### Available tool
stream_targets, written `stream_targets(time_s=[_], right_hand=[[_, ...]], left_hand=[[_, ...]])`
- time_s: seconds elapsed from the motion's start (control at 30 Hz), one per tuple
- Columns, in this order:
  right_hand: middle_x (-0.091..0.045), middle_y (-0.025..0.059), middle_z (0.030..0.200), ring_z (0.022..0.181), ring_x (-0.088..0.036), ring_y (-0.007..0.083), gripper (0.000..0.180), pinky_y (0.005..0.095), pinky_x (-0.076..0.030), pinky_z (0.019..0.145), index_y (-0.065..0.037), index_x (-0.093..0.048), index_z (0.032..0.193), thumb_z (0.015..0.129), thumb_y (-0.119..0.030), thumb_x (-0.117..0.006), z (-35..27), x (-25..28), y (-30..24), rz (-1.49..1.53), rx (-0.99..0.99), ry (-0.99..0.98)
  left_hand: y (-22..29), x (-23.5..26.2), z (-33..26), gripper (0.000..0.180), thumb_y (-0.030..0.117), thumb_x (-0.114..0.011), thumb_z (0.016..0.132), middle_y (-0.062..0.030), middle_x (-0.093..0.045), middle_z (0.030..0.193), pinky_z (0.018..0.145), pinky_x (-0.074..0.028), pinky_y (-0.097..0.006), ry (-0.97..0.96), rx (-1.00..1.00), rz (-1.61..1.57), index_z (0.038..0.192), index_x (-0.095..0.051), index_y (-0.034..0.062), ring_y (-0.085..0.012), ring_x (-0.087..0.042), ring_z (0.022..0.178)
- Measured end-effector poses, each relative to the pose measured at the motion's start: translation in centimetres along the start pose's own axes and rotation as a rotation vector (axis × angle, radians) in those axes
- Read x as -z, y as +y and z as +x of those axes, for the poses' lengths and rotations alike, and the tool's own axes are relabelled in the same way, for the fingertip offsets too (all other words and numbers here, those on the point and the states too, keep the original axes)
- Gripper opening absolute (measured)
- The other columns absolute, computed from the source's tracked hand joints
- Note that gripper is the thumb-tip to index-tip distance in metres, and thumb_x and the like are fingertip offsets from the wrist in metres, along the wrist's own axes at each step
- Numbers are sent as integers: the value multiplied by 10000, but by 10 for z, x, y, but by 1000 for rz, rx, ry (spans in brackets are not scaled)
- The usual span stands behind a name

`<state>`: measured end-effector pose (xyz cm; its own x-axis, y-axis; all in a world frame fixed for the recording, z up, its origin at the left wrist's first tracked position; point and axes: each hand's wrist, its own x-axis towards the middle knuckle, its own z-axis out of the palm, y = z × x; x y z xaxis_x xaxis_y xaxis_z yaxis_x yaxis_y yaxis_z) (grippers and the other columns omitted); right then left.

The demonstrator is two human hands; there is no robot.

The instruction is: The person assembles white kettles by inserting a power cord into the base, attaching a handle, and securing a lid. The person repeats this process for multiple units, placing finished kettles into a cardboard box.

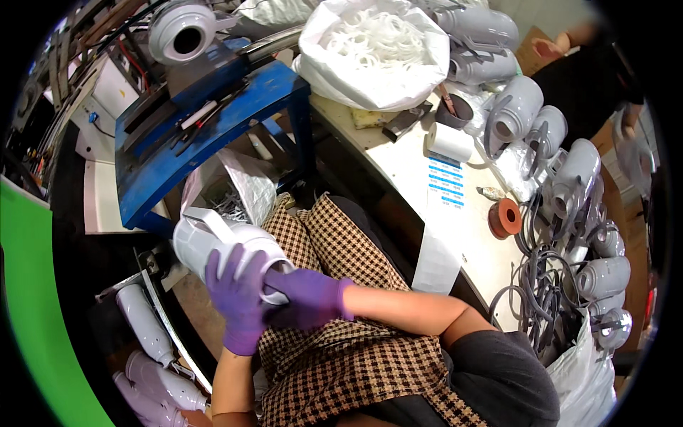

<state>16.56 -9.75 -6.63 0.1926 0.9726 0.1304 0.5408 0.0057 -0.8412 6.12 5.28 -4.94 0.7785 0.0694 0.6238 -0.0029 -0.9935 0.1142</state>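
A glossy grey jug (pixel 191 245) with a pale handle lies tilted above my lap, its open end turned toward my hands. My left hand (pixel 238 302), in a purple glove, lies over the side of the jug with the fingers bent around it. My right hand (pixel 313 295), gloved the same, is closed at the rim of the jug's opening. Its fingertips are partly hidden at the rim, and both gloves look slightly blurred. Checkered brown cloth (pixel 348 363) covers my lap under the hands.
A blue metal stand (pixel 213 132) with tools is at upper left. On the white table (pixel 380 146) are a bag of white rings (pixel 373 53), a label roll (pixel 449 142), an orange-brown spool (pixel 504 218), grey cords (pixel 533 292) and several jugs. More jugs (pixel 146 324) lie lower left. Another person (pixel 583 78) stands upper right.
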Motion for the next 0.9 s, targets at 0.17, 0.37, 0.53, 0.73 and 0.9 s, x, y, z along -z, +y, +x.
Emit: stream_targets(time_s=[0.17,0.37,0.53,0.73,0.9], right_hand=[[-698,121,1309,1040,-735,270,461,400,-589,923,-98,-674,1328,883,-103,-790,-26,40,-3,227,297,256],[-716,106,1162,1070,-689,234,314,343,-558,927,-57,-759,1132,824,3,-777,-207,170,123,-442,-260,994],[-716,126,1117,1020,-686,274,316,372,-548,919,-92,-784,1101,802,-184,-829,-254,170,184,-539,-648,1013],[-708,89,966,906,-688,240,196,328,-551,831,-45,-776,955,776,-98,-838,-225,163,161,-204,-612,1194],[-674,122,1072,1030,-664,281,176,355,-517,906,-13,-743,972,803,17,-780,-262,159,186,-682,-306,1072]], left_hand=[[-65,-29,-9,880,290,-931,678,-146,-499,1462,1125,-421,-498,118,286,-187,1412,-506,57,-345,-532,1309],[-73,-2,-28,1205,134,-861,672,-175,-521,1470,1170,-374,-446,256,397,-278,1598,-107,-27,-321,-523,1343],[-13,36,-17,722,468,-881,763,-152,-532,1426,1145,-365,-602,56,30,-112,1290,-578,78,-404,-471,1385],[39,-3,-48,424,336,-716,867,160,-591,1349,1136,-378,-475,-109,-547,-16,1237,-575,490,-172,-556,1274],[20,45,-18,665,354,-876,735,-12,-623,1301,1120,-397,-514,0,-129,-115,1319,-567,283,-258,-584,1254]])
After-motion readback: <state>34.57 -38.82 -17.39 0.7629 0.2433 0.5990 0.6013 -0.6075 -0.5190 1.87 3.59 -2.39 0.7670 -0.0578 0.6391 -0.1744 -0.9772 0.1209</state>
